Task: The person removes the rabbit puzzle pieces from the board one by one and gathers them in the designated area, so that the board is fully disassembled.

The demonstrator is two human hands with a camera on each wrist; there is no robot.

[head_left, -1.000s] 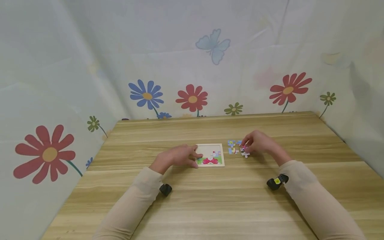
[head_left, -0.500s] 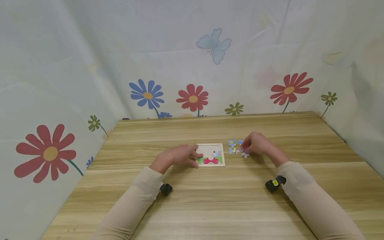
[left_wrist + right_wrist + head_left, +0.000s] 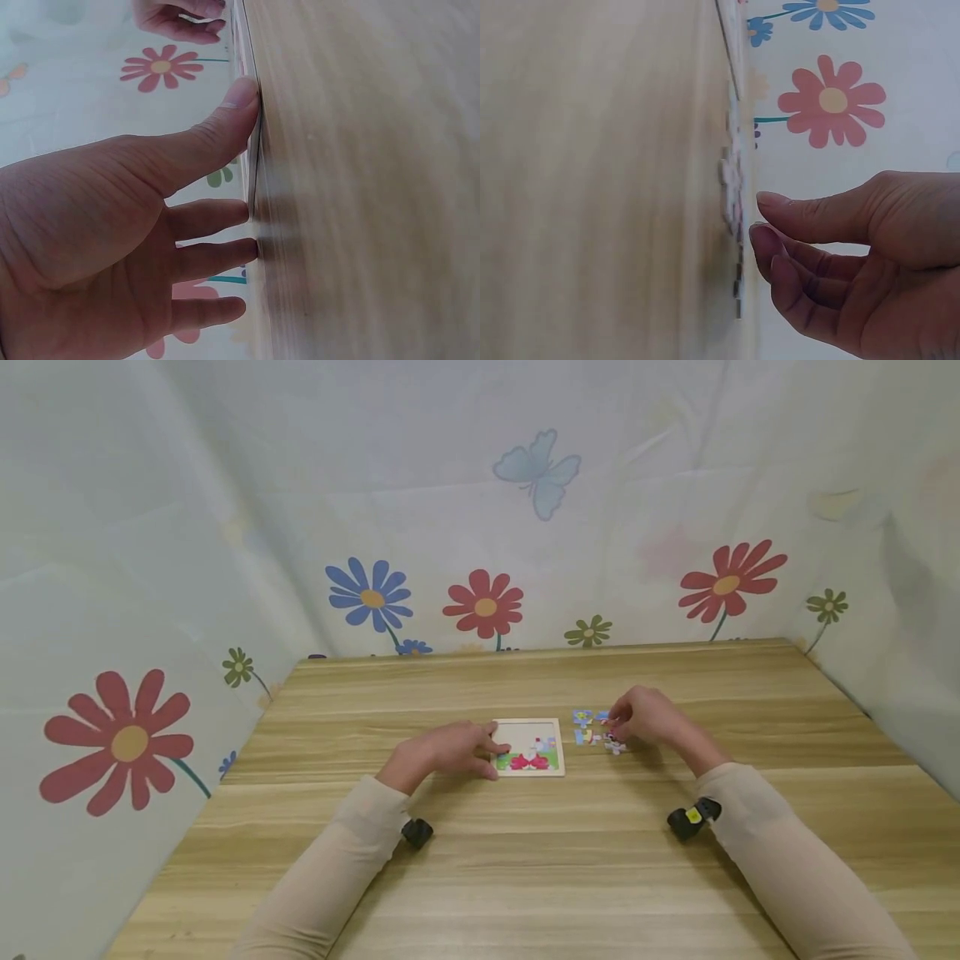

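My left hand (image 3: 456, 748) rests at the left side of a small square puzzle tray (image 3: 562, 750). Its thumb (image 3: 241, 91) lies along the near edge, and the fingers are extended, with one reaching over the rim. Fitted pieces with red, green and white print (image 3: 529, 762) fill the tray's lower part; the upper part shows bare backing. To the right, my right hand (image 3: 647, 717) hovers just over a group of loose jigsaw pieces (image 3: 733, 187). Its fingers are loosely bent, with thumb and index fingertip slightly apart and nothing between them. Those fingers partly cover a pink piece.
The loose pieces, including a blue one with a yellow print (image 3: 582, 718), lie close to the tray's right side. Both stand on a wood-grain table (image 3: 525, 860). Behind it hangs a white cloth (image 3: 420, 485) printed with flowers and a butterfly.
The right hand has shifted slightly over the loose pieces, and its fingertips cover more of the pink piece. The left hand stays at the tray, which has not moved on the table.
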